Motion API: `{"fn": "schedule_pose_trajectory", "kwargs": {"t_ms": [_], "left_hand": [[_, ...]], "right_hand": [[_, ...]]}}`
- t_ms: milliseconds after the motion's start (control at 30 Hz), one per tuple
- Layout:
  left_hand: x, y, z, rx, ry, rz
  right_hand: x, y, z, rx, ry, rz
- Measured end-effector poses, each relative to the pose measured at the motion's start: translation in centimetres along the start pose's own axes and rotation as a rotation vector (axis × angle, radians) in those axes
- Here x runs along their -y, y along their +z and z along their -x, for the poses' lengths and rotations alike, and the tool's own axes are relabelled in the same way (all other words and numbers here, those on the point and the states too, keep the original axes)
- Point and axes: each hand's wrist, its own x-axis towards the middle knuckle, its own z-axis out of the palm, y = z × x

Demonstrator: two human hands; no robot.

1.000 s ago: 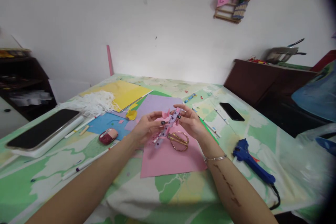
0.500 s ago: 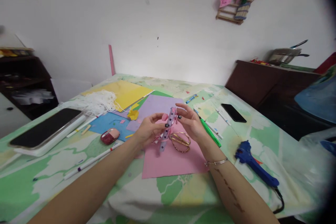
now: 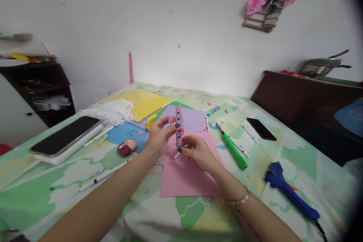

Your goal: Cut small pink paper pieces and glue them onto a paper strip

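A slim purple stick (image 3: 178,132) with dark dots and curled pink trimmings stands nearly upright above the pink foam sheet (image 3: 184,181). My left hand (image 3: 160,134) is closed round its upper middle, thumb across the front. Lower down, the fingertips of my right hand (image 3: 198,151) pinch the stick near its bottom end, where pink curls (image 3: 173,155) hang. The gold-handled scissors lie on the pink sheet, mostly hidden behind my right hand. A purple sheet (image 3: 194,113) lies behind the stick.
To the right lie a green utility knife (image 3: 234,151) with its blade out, a blue glue gun (image 3: 292,193) and a black phone (image 3: 261,128). On the left are a larger phone (image 3: 68,134) on a white case, white yarn (image 3: 116,109), a red-and-pink case (image 3: 127,147) and markers (image 3: 106,174).
The stick has turned from leaning to nearly upright. My right hand has moved down from its top to its lower end. The view has shifted slightly left.
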Motion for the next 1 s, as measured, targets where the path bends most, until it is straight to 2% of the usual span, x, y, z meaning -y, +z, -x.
{"fn": "schedule_pose_trajectory", "kwargs": {"t_ms": [133,300,467,667,1000], "left_hand": [[0.3,0.1,0.1,0.025,-0.005,0.008],[0.0,0.0,0.0,0.072,0.019,0.051],[-0.4,-0.2,0.0,0.058,0.028,0.091],[0.1,-0.1,0.1,0.026,0.069,-0.086],[0.1,0.3,0.7,0.044,0.037,-0.057]], "right_hand": [[0.2,0.8,0.3,-0.008,-0.017,-0.070],[0.9,1.0,0.4,0.077,0.027,-0.259],[1.0,1.0,0.4,0.114,0.080,-0.407],[1.3,1.0,0.7,0.172,0.091,-0.411],[1.5,1.0,0.8,0.181,0.076,-0.419]]}}
